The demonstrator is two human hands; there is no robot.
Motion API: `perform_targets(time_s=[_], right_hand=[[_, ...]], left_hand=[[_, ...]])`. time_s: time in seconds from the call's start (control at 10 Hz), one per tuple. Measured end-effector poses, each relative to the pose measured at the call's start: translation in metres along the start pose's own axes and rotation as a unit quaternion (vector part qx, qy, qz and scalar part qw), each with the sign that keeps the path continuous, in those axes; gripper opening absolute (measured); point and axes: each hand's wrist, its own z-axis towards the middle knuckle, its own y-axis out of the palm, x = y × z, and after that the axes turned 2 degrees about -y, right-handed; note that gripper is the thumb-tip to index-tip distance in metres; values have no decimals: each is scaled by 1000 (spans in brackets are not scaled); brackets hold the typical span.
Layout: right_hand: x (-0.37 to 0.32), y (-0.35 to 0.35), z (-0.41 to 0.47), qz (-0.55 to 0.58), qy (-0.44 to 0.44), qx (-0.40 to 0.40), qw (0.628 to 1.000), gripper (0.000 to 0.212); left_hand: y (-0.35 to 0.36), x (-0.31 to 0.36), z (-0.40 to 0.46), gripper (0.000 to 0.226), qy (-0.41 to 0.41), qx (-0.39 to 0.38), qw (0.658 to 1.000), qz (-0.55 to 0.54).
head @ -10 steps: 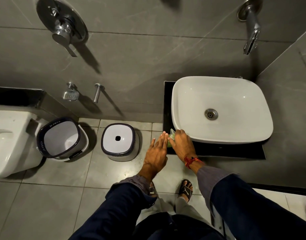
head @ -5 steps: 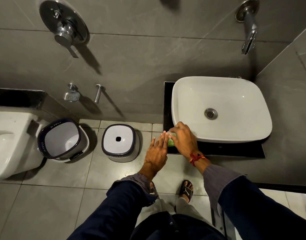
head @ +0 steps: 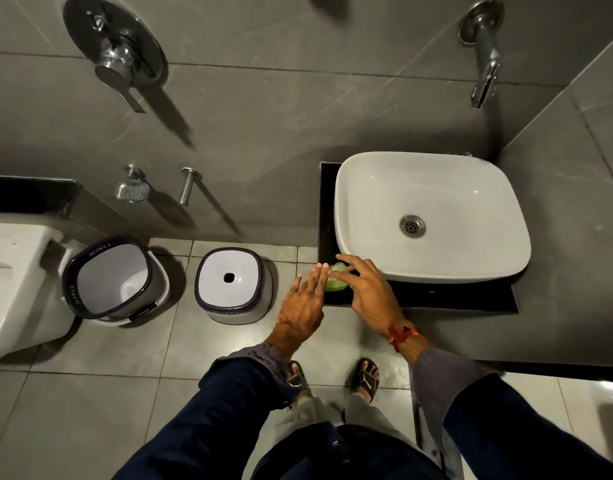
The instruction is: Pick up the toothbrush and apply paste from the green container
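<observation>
A small green container stands on the front left corner of the black counter, just in front of the white basin. My right hand reaches over it from the right, thumb and fingertips closed around its top. My left hand is flat beside it on the left, fingers straight and together, their tips at the container's side. No toothbrush shows anywhere; my hands hide part of the counter's corner.
A wall tap juts out above the basin. On the floor to the left stand an upturned white stool, a white bucket and a toilet. My sandalled feet are on the tiles below my hands.
My right hand has slid back off the container, so more of its green body shows. My left hand has stayed beside it, nearly still.
</observation>
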Motion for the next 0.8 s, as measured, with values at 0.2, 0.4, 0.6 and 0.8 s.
perform_targets(time_s=[0.2, 0.4, 0.6, 0.8], right_hand=[[2, 25, -28, 282, 339, 41, 896, 59], [-7, 36, -8, 329, 342, 21, 880, 57], [-7, 42, -2, 325, 335, 18, 884, 63], [-2, 44, 6, 353, 317, 5, 880, 67]], left_hand=[[0, 11, -4, 95, -48, 5, 982, -181], [-9, 36, 6, 38, -135, 113, 890, -421], [-21, 26, 21, 34, -144, 123, 887, -421], [-23, 15, 23, 32, -147, 95, 896, -408]])
